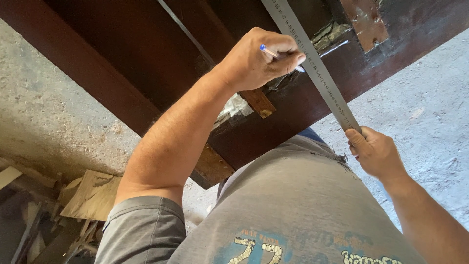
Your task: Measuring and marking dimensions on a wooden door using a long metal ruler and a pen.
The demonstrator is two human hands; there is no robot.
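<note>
Soft daylight, bright on right; lower-left corner dim, shadowed; sharp focus, slight wide-angle stretch at edges.

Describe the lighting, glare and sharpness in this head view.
Head view: soft, even daylight, no hard shadows; the pale concrete floor is bright but not blown out. The long grey metal ruler catches mild sheen. The left hand with the blue-and-white pen and the right hand look sharp; the wood scraps are dimmer.

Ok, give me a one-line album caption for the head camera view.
Left hand holds a blue pen against a steel ruler laid across a dark wooden panel, right hand steadying the ruler's end.
</note>
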